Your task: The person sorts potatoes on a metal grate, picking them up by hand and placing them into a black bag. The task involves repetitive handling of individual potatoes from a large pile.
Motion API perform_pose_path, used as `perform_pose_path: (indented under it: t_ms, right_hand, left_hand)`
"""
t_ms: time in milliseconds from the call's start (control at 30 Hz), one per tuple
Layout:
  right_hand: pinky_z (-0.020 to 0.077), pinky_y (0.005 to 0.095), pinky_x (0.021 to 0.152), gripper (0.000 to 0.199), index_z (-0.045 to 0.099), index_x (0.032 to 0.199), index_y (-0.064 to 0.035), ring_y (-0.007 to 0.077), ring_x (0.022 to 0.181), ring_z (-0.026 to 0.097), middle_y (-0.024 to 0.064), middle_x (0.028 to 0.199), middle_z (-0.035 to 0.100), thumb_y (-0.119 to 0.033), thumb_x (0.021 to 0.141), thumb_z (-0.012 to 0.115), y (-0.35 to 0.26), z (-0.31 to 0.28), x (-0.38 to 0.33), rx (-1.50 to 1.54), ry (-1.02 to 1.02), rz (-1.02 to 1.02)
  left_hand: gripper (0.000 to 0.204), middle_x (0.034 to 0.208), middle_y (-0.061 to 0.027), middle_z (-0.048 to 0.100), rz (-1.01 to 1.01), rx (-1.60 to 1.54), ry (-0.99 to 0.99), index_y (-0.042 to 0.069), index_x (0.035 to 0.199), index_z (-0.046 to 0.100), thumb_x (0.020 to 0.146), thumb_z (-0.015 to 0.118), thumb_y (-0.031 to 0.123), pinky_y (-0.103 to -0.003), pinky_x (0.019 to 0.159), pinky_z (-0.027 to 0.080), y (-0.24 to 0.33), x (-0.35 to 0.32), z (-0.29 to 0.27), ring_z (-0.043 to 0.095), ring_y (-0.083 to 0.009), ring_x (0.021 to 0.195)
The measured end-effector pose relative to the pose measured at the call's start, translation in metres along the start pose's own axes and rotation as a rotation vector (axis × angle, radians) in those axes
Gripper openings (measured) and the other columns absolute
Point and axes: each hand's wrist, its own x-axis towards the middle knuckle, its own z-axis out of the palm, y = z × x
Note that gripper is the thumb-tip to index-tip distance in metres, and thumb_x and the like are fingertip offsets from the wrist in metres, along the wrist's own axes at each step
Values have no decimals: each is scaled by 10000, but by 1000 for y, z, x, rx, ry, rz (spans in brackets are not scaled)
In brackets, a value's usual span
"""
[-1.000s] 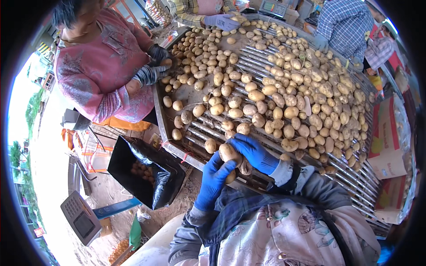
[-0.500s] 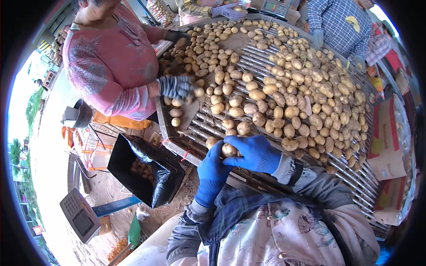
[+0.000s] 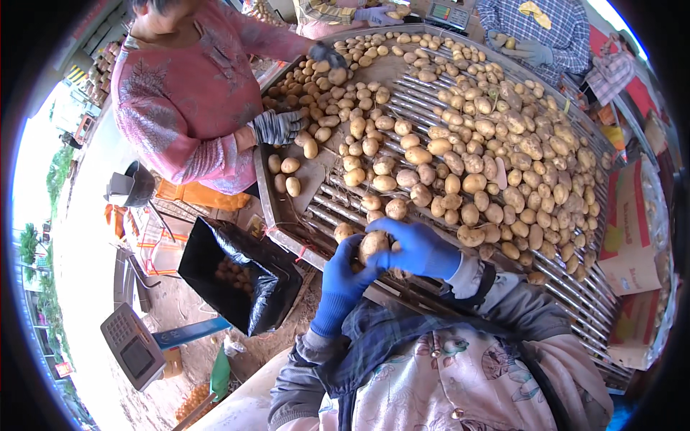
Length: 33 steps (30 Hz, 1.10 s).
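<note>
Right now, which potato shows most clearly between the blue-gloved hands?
The tan potato framed by the left hand and right hand; loose potatoes beyond lie on the slatted table.

two blue-gloved hands of the wearer are in view, one left hand [image 3: 341, 284] and one right hand [image 3: 428, 250]. one potato [image 3: 373, 246] shows plainly between them; whether the fingers hide more cannot be told. there is one slatted surface [image 3: 379, 70], bearing well over a hundred potatoes [image 3: 474, 183], too heaped to count exactly; three of these sit grouped at its near left corner. three co-workers [image 3: 188, 93] can be counted, with five gloved co-worker hands [image 3: 277, 128] among them. around the surface are two scale displays [image 3: 134, 350], one black-lined crate [image 3: 267, 305] with an uncountable cluster inside, one black bucket [image 3: 142, 185] and two printed cardboard boxes [image 3: 627, 251].
</note>
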Motion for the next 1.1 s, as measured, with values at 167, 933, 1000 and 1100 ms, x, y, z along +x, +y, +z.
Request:
perform_pose_path:
  t_ms: [167, 933, 1000, 1100]
  right_hand:
    - [511, 418, 599, 323, 642, 871, -69, 292, 636, 670, 158, 661, 624, -371, 981, 606, 10, 8, 2, -76, 129, -67]
    - [567, 356, 702, 254, 549, 1235, -13, 274, 875, 687, 154, 1087, 657, -117, 1004, 535, -5, 76, 33, 1059, -83, 561]
    - [565, 361, 692, 254, 550, 1235, -17, 275, 877, 687, 154, 1092, 657, -112, 1000, 537, -4, 81, 44, 1047, -79, 590]
    - [563, 369, 677, 230, 554, 1213, -35, 282, 882, 683, 153, 1102, 657, -111, 998, 534, -5, 84, 55, 1020, -43, 603]
  left_hand:
    - [574, 1173, -85, 661, 69, 53, -82, -15, 1265, 574, 815, 839, 221, -336, 933, 516, -3, -13, -4, 647, -187, 1039]
    - [487, 1190, -109, 642, 108, -1582, 205, 72, 1328, 533, 1011, 540, 441, -363, 708, 568, -66, -19, -280, 649, -237, 965]
    - [478, 1170, -134, 641, 165, -1454, 333, 53, 1303, 543, 1007, 553, 428, -336, 729, 553, -81, -24, -312, 641, -222, 925]
    - [424, 1151, -81, 609, 235, -1280, 549, 81, 1289, 532, 1021, 544, 408, -328, 742, 550, -87, -29, -359, 617, -202, 968]
